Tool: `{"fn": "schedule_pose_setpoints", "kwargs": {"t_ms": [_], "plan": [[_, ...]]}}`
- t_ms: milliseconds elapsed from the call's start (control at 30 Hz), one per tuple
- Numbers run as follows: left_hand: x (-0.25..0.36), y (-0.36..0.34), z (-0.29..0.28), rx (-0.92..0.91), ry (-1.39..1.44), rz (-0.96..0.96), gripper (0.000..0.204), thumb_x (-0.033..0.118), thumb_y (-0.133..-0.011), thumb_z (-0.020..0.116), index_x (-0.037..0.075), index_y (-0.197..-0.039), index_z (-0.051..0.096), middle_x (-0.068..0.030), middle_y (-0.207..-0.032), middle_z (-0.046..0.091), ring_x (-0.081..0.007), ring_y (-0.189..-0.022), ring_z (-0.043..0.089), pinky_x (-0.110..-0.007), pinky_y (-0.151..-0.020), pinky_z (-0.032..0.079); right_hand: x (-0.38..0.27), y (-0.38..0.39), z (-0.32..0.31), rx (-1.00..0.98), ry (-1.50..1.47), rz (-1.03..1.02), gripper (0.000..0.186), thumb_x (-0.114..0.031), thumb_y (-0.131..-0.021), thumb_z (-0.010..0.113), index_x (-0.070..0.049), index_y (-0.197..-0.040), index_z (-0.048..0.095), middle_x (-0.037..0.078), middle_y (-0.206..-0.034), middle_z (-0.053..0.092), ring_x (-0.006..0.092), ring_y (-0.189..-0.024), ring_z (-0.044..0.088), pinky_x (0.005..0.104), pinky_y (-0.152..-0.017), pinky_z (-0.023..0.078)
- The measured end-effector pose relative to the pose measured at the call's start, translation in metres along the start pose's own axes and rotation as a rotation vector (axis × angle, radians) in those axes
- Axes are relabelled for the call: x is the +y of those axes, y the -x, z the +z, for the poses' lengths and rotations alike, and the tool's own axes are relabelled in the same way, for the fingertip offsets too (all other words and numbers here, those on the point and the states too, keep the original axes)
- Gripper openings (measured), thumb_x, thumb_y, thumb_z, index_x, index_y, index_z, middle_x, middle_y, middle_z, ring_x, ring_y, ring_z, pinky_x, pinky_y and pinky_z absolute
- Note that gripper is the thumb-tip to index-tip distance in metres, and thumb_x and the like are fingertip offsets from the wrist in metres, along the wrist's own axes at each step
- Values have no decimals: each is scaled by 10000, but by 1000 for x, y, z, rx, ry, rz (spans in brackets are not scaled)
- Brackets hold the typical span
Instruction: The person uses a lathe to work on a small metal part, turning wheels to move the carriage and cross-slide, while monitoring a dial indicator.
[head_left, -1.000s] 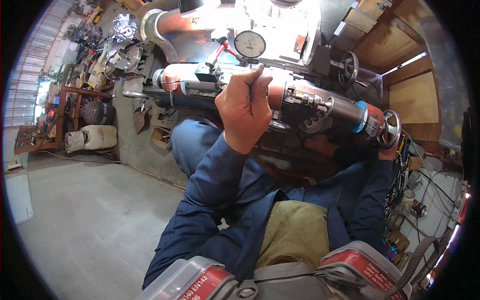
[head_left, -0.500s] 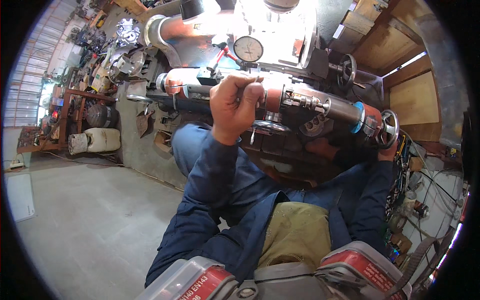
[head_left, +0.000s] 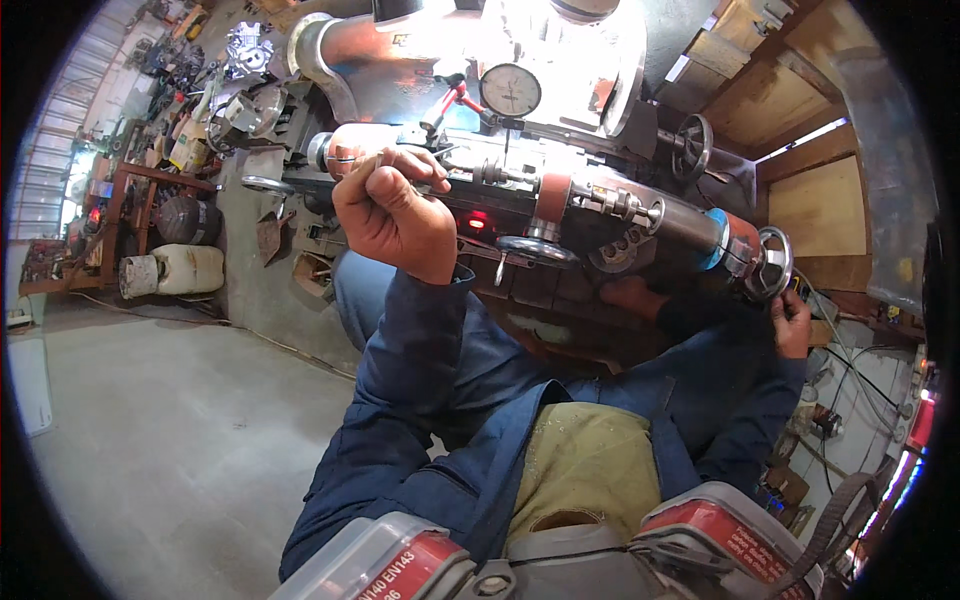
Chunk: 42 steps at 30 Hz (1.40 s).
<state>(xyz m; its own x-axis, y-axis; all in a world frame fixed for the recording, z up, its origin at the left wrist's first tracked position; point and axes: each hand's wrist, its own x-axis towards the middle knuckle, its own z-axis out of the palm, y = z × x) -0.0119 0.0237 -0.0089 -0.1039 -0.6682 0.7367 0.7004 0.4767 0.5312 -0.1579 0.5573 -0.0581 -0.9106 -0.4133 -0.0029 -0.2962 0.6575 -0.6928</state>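
My left hand [head_left: 395,218] is raised over the left part of a long machine, its fingers curled and thumb pressed against them. Whatever may be in that pinch is too small to make out. Just beyond it lies a metal crankshaft [head_left: 610,200] with journals and webs, running lengthwise through the machine. A round white-faced dial gauge [head_left: 510,90] stands over the shaft on a red jointed arm [head_left: 452,100]. At the right end, my right hand [head_left: 792,328] has its fingers closed at the lower rim of a chrome handwheel [head_left: 772,262].
Another handwheel [head_left: 535,250] with a crank handle projects from the machine's front; a further one [head_left: 692,147] is behind. Bright light washes out the back. A white jug [head_left: 192,272] and a metal rack [head_left: 115,225] stand left. Wooden panels [head_left: 815,210] rise at right.
My left hand has moved left along the machine, away from beneath the dial gauge, uncovering the shaft's middle. My right hand now shows more clearly below the handwheel. A red light shows on the machine's front.
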Motion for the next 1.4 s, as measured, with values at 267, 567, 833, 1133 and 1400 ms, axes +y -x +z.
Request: {"fn": "schedule_pose_setpoints", "kwargs": {"t_ms": [267, 567, 833, 1133, 1400], "plan": [[2, 2, 0, -23, -3, -15, 277, 267, -995, 539, 12, -1057, 451, -112, -716, 556, -161, -545, 527, -280, -449, 466, -3, -35, 9, 309, -446, 13, 228, -216, -990, 569, -3, -1041, 635, 30, -952, 638, 112, -871, 555, 258, -797, 449], [4, 3, -1, -10, 3, -24, 284, 270, -996, 536, 7, -1057, 447, -113, -713, 555, -167, -553, 531, -276, -456, 465, 14, -85, 28, 339, -506, 154, 202, -240, -999, 550, -56, -1009, 631, -5, -907, 632, 100, -773, 576, 250, -671, 478], [4, 3, 1, -20, 27, -24, 273, 257, -998, 532, 3, -1063, 456, -118, -704, 554, -170, -552, 526, -279, -455, 464, 56, -72, 44, 191, -214, -19, 320, -330, -994, 549, -25, -1056, 624, 33, -926, 649, 115, -826, 607, 273, -722, 492], [5, 5, 2, -10, 18, -36, 254, 243, -1001, 530, 8, -1066, 459, -112, -696, 548, -162, -554, 519, -285, -469, 468, 44, 0, 27, 114, -118, 161, 347, -297, -981, 583, -4, -1167, 598, 52, -944, 659, 140, -822, 613, 285, -710, 486], [2, 7, 3, -5, 42, -33, 233, 225, -997, 540, 9, -1043, 469, -99, -681, 529, -155, -557, 512, -282, -472, 465, -9, -4, 10, 109, -555, 126, 275, -271, -989, 567, -26, -1110, 607, 32, -920, 647, 100, -729, 563, 230, -645, 447]]}}
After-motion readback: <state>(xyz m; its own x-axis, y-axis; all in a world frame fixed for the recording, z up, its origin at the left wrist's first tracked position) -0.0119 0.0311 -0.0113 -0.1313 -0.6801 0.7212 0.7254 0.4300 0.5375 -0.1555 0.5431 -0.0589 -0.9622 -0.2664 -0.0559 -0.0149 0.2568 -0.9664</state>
